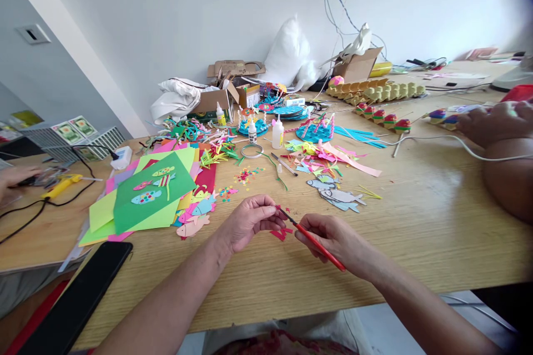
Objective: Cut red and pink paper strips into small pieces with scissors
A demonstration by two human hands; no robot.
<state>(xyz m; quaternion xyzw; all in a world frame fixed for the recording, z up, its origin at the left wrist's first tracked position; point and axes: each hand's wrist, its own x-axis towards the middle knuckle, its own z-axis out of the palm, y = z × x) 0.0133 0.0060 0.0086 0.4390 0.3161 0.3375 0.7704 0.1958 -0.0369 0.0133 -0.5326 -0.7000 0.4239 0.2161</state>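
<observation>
My right hand [322, 236] grips red-handled scissors [318, 244], their dark blades pointing up and left toward my left hand [254, 219]. A tiny red piece of paper [278, 208] shows at the pinched fingertips of my left hand, right by the blade tips. Below, between the two hands, several red paper scraps [281, 234] lie on the wooden table [400, 244]. Grey-blue paper fish [339, 195] lie beyond my right hand. Beyond my left are small coloured paper dots [245, 176] and more paper fish [194, 226] in pink, yellow and blue.
Decorated paper fish rest on a green sheet [137, 208] atop stacked coloured paper. A black phone [79, 294] lies at the left front edge. Glue bottles [277, 133], a paintbrush [285, 164] and paper strips stand or lie farther back. Another person's arm [508, 166] rests at right; another hand [16, 177] is far left.
</observation>
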